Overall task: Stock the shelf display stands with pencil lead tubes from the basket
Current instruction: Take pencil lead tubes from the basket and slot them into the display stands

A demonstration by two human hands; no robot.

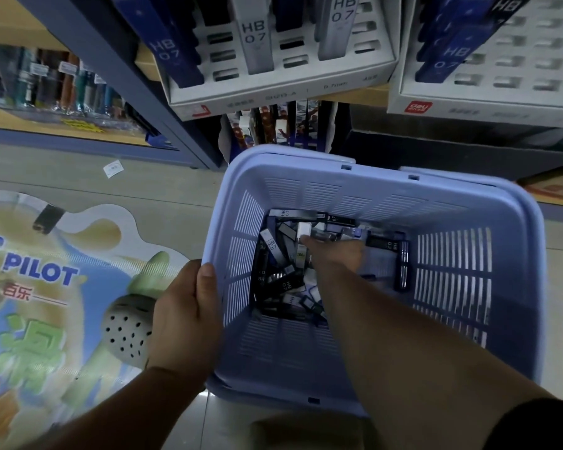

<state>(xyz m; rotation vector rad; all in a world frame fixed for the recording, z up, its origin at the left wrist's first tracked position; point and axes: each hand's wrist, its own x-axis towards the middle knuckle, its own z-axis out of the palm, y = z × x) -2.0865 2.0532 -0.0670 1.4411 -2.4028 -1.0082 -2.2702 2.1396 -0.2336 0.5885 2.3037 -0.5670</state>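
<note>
My left hand gripped the left rim of the pale blue slatted plastic basket, fingers curled over its edge. My right hand reached into the black and grey pencil lead tubes heaped along the basket's left bottom. I couldn't tell whether those fingers held one.
</note>
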